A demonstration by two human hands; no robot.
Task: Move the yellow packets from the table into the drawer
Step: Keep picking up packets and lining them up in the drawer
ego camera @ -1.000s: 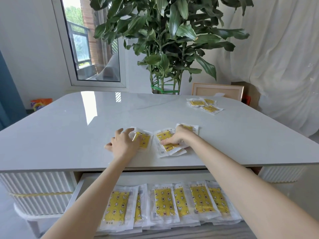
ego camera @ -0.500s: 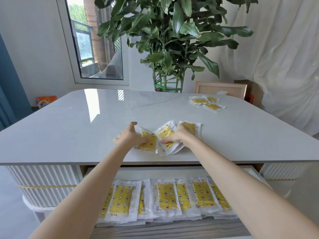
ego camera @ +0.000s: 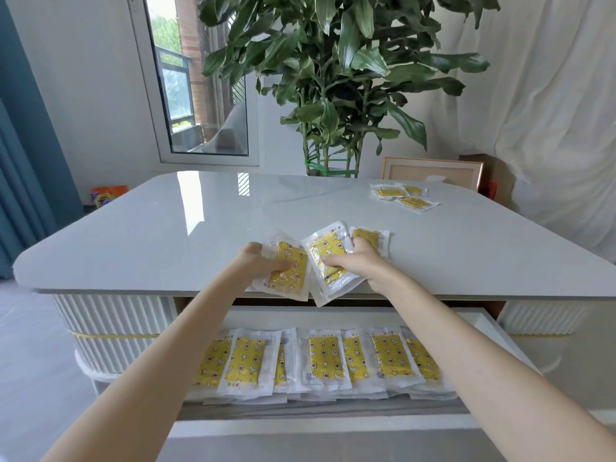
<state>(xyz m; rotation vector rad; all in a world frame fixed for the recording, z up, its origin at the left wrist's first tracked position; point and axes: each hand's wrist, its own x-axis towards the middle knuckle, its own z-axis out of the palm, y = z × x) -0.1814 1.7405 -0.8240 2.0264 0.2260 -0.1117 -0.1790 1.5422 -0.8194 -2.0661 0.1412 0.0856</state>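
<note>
Packets (ego camera: 289, 273) are pinched in the left hand (ego camera: 255, 266) and the right hand (ego camera: 355, 261) over the table (ego camera: 166, 235) edge; slick and fanned, one could be dropped outside the drawer (ego camera: 333, 425).

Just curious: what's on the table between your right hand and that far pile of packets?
Head view: one flat packet just past the right hand, then bare tabletop up to the far pile.

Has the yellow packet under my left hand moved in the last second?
Yes. The left hand grips the yellow plastic packet and has pulled it nearer: it lay well back from the grey table front edge, and now it overhangs that edge.
</note>
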